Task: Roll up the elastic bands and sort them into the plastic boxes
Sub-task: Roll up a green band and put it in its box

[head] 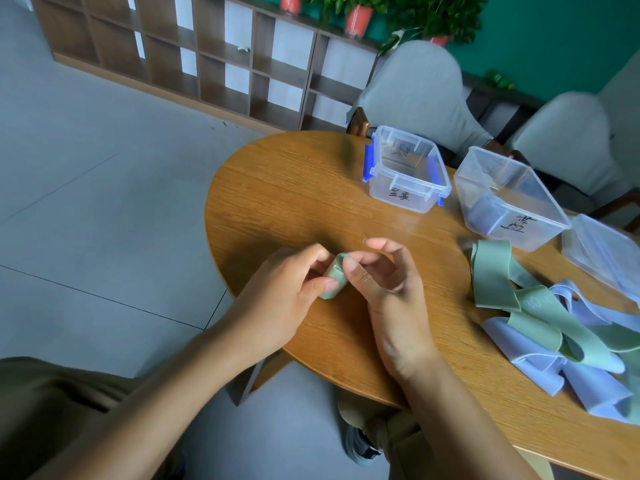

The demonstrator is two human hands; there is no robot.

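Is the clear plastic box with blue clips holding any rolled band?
No, the clear plastic box with blue clips shows only its bare bottom.

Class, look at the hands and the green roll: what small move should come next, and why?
Probably carry the rolled green elastic band to one of the clear plastic boxes and drop it in. The left hand and right hand both pinch it, no loose tail shows, and the boxes stand open. Which box suits green I cannot tell.

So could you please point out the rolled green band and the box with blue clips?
rolled green band (333, 278), head view, middle of roll.
box with blue clips (407, 194), head view, near wall.
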